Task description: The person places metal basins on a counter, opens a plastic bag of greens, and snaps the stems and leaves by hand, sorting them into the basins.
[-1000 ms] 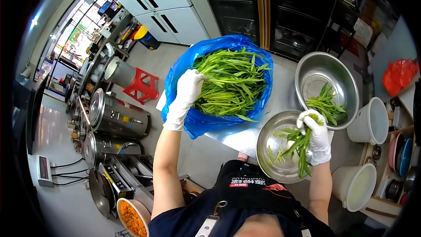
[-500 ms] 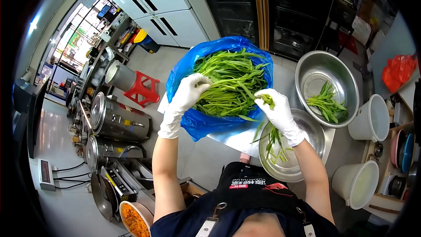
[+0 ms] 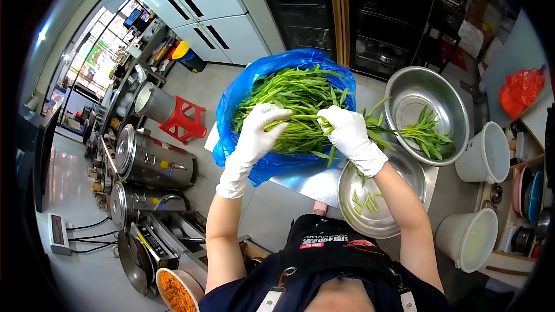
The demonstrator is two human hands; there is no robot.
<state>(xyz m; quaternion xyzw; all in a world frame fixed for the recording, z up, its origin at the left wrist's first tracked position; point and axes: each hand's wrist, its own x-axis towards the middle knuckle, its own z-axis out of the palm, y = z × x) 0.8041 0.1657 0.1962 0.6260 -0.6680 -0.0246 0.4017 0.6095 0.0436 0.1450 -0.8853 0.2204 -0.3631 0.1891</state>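
A blue plastic bag (image 3: 230,95) holds a heap of water spinach (image 3: 292,89), long green stems with narrow leaves. Over the heap, my gloved left hand (image 3: 256,133) pinches stems between thumb and fingers. My gloved right hand (image 3: 347,134) is closed around stems at the bag's right side, with leaves trailing out to the right past the wrist. Stems stretch between both hands. Below the right hand, a shallow steel basin (image 3: 407,196) contains short stem pieces (image 3: 364,202). A deeper steel basin (image 3: 399,89) beyond it holds a small leafy bunch (image 3: 429,133).
Bag and basins rest on a metal table (image 3: 309,188). A red stool (image 3: 184,120) with a metal pot on it stands left, near large steel pots (image 3: 144,150). White buckets (image 3: 467,240) are at the right. A tub of shredded orange food (image 3: 176,290) sits lower left.
My right hand has moved left and up from over the shallow basin to the heap, closer to my left hand. Its leaves now trail right instead of hanging into the basin.
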